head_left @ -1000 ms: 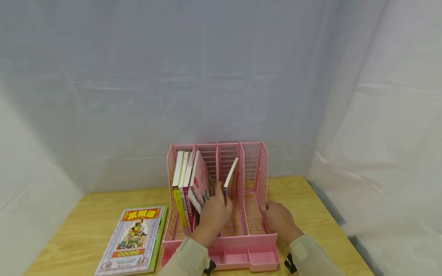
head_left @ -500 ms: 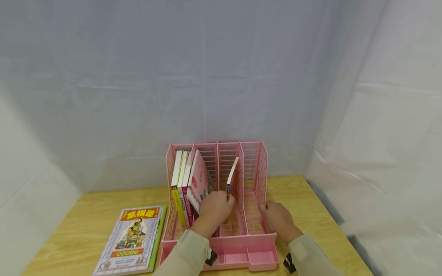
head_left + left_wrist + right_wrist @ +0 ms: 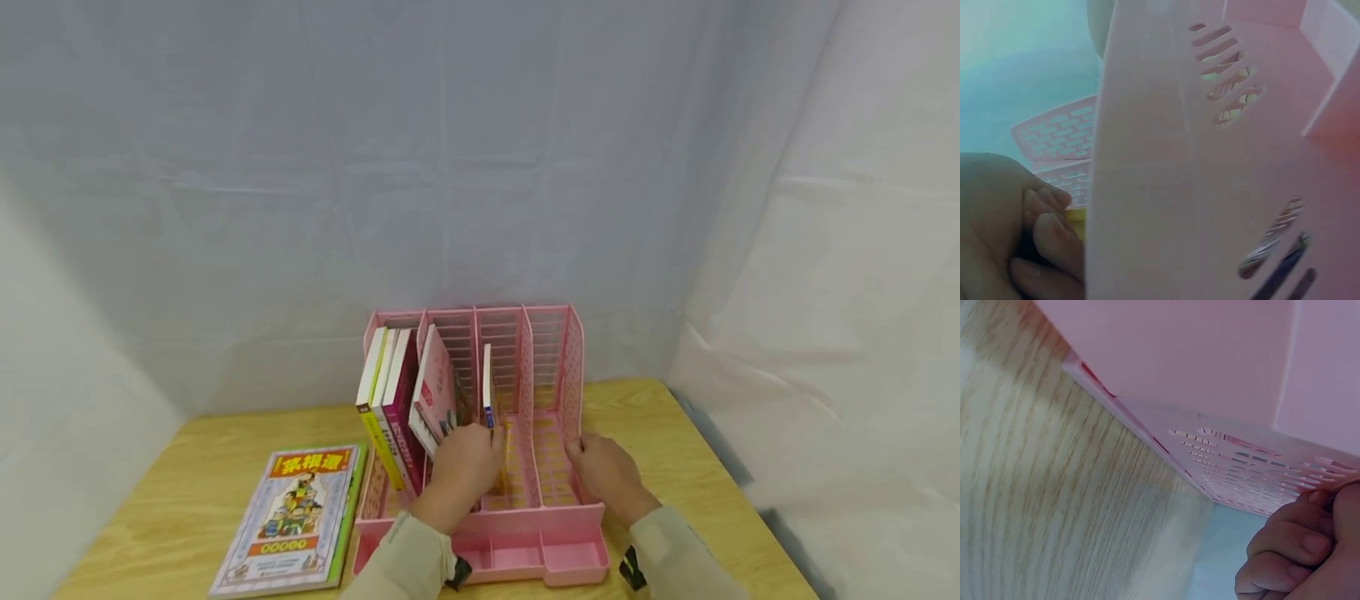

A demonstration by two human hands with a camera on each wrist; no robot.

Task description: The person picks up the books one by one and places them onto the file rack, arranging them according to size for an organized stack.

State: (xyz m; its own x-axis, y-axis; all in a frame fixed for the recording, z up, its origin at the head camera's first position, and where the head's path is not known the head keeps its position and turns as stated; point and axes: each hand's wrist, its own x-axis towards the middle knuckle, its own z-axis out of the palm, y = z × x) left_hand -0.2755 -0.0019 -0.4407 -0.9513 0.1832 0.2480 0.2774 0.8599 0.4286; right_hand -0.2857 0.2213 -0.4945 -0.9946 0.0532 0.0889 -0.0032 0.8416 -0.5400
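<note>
A pink desktop book rack (image 3: 525, 523) with upright dividers stands on the table. My left hand (image 3: 461, 467) is at its third compartment and grips the lower front of a thin white-edged book (image 3: 487, 379), which stands nearly upright. In the left wrist view, the curled fingers of the left hand (image 3: 1029, 231) are beside a yellow edge, partly hidden by the rack's front. My right hand (image 3: 607, 475) grips the front edge of the rack's right side wall; in the right wrist view, the right hand (image 3: 1297, 550) has its fingers curled at the perforated wall.
Several books (image 3: 390, 400) lean left in the leftmost compartment. A pink-covered book (image 3: 437, 383) leans in the second one. Left of the rack, a comic-style book (image 3: 288, 517) lies flat on a green-edged one (image 3: 351, 500). White sheeting (image 3: 480, 167) hangs behind the table (image 3: 172, 500).
The thin book has swung from leaning right to nearly upright, its top moving left with my left hand on it. Books in the leftmost compartment tip further left. The right hand stays at the wall.
</note>
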